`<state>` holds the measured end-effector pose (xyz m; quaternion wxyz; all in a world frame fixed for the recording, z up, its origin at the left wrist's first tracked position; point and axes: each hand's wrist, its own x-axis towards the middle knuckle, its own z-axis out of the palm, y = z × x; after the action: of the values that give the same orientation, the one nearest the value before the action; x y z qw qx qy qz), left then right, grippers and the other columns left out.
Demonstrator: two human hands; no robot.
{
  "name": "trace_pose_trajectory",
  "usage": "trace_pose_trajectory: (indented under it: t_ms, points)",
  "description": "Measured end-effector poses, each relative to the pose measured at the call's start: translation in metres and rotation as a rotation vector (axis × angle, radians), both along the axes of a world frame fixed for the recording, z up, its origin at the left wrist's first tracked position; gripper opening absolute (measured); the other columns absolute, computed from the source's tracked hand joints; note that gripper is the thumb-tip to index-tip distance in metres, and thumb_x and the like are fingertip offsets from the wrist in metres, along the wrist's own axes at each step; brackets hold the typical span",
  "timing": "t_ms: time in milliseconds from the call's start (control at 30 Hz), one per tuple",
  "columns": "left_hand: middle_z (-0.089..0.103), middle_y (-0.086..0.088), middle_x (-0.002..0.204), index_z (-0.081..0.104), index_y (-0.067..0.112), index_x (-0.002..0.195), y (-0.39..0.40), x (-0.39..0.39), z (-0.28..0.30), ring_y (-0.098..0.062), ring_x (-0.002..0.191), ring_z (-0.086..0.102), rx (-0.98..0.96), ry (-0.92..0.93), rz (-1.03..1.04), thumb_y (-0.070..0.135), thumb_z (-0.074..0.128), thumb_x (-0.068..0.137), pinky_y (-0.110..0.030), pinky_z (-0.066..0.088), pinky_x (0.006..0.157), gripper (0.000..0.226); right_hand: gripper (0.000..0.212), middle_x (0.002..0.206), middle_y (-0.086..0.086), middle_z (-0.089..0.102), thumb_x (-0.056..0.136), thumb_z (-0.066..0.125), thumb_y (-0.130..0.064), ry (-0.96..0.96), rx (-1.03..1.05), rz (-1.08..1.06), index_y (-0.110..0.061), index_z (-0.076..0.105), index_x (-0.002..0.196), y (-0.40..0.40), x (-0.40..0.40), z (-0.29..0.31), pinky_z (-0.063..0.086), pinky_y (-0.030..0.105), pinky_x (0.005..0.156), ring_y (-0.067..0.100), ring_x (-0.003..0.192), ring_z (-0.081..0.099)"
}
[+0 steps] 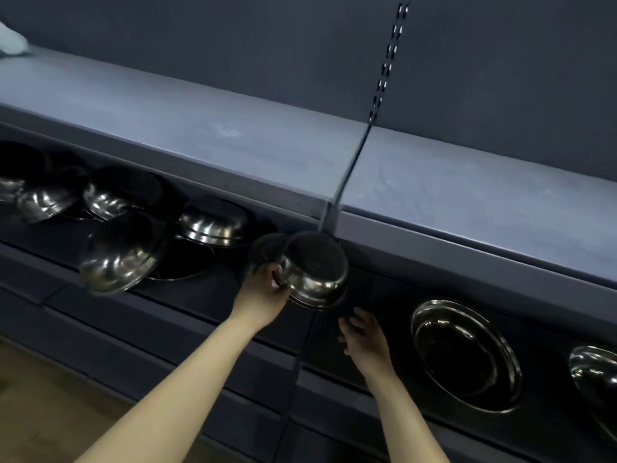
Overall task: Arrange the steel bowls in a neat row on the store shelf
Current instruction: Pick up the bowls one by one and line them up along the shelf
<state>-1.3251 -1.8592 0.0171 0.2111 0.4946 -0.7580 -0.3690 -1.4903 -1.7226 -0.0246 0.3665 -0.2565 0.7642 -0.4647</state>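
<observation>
On the dark blue lower store shelf (207, 295), a jumble of shiny round steel bowls (213, 223) crowds the left end. The left hand (263, 292) grasps an upturned steel bowl (312, 270) at the shelf's middle divider; the right hand (364, 339), fingers relaxed, holds nothing. Two upright steel bowls (467, 355) sit toward the right end.

2 bare forearms, no sleeves; left hand (263, 292), right hand (365, 339).

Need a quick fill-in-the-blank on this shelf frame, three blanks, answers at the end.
1. The raised steel bowl is held by the ____ hand.
2. The right hand holds ____.
3. The large open-side-up bowl lies to the ____ of the raised bowl.

Missing words: left; nothing; right
</observation>
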Motion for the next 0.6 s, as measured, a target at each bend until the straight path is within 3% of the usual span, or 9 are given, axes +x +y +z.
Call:
trace_pose_trajectory:
  t_ms: [100,233,333,400,600]
  points:
    - [0.042,-0.005,0.145,0.041,0.024,0.145,-0.021,-0.005,0.004,-0.027,0.135,0.04,-0.009,-0.067,-0.028,0.041,0.058,0.092,-0.04,0.037,0.109,0.058,0.068,0.156,0.001,0.046,0.1,0.06,-0.042,0.065,-0.013,-0.053,-0.025,0.031,0.158,-0.023,0.007,0.006,0.041,0.035,0.11,0.024,0.14,0.049]
    - [0.026,-0.007,0.159,0.023,0.026,0.154,-0.042,-0.016,0.001,-0.031,0.146,0.022,-0.033,-0.126,-0.096,0.041,0.056,0.091,-0.044,0.019,0.119,0.073,0.072,0.167,0.005,0.03,0.104,0.047,-0.048,0.039,-0.003,-0.089,-0.023,0.015,0.164,-0.058,0.011,0.013,0.028,0.04,0.12,0.029,0.152,0.032]
    - [0.03,-0.013,0.156,0.023,0.024,0.155,-0.045,-0.021,-0.003,-0.035,0.142,0.029,0.099,-0.079,-0.09,0.036,0.059,0.089,-0.04,0.026,0.115,0.076,0.052,0.152,0.009,0.051,0.107,0.046,-0.037,0.044,-0.035,-0.099,-0.018,0.037,0.155,-0.078,0.018,0.018,0.039,0.031,0.099,0.026,0.128,0.054]
    - [0.044,-0.013,0.148,0.029,0.027,0.152,-0.046,-0.023,-0.007,-0.032,0.136,0.039,0.11,-0.05,-0.087,0.04,0.059,0.083,-0.039,0.034,0.111,0.076,0.039,0.134,0.007,0.061,0.108,0.046,-0.03,0.034,-0.069,-0.102,-0.016,0.05,0.144,-0.084,0.021,0.019,0.036,0.025,0.089,0.018,0.106,0.055]
    - [0.061,0.002,0.13,0.047,0.027,0.14,-0.047,-0.023,-0.023,-0.023,0.126,0.051,0.018,0.025,-0.065,0.041,0.061,0.08,-0.045,0.037,0.109,0.063,0.031,0.127,0.002,0.064,0.102,0.057,-0.035,0.008,-0.113,-0.194,-0.022,0.059,0.13,-0.078,0.025,0.009,0.043,0.032,0.095,0.014,0.104,0.059]
